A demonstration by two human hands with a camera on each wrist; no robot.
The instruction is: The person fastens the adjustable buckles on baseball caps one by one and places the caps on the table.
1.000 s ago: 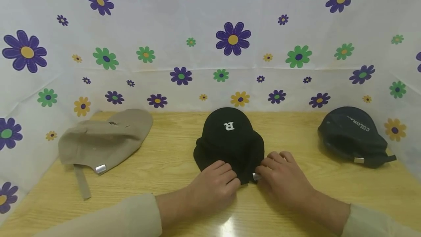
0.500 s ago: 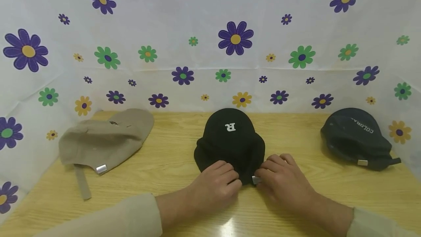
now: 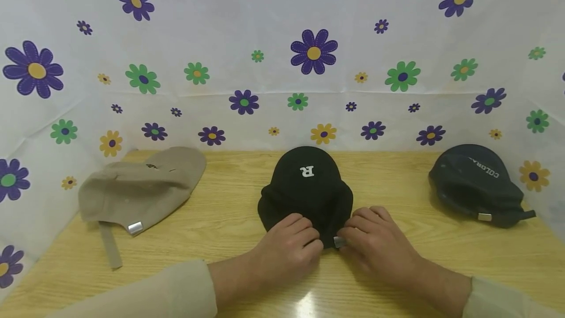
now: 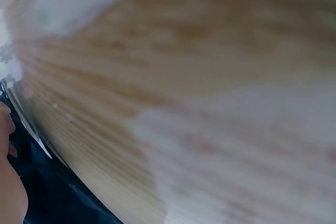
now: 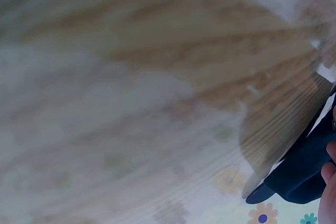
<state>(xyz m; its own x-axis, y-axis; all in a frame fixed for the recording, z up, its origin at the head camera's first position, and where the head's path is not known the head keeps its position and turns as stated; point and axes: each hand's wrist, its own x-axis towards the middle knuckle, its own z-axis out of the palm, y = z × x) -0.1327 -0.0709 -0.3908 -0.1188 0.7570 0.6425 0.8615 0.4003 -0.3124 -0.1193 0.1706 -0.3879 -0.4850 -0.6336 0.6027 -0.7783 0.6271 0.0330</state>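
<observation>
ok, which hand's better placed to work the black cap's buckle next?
Right, probably: the right hand is at the buckle, its fingers partly covering it, while the left hand holds the black cap apart from the buckle.

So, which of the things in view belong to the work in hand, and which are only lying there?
In the work:
black cap with the white R
its silver clasp
left hand and right hand, at the cap's near edge

Apparently just lying there:
beige baseball cap, on the left
dark cap with light lettering, on the right
</observation>
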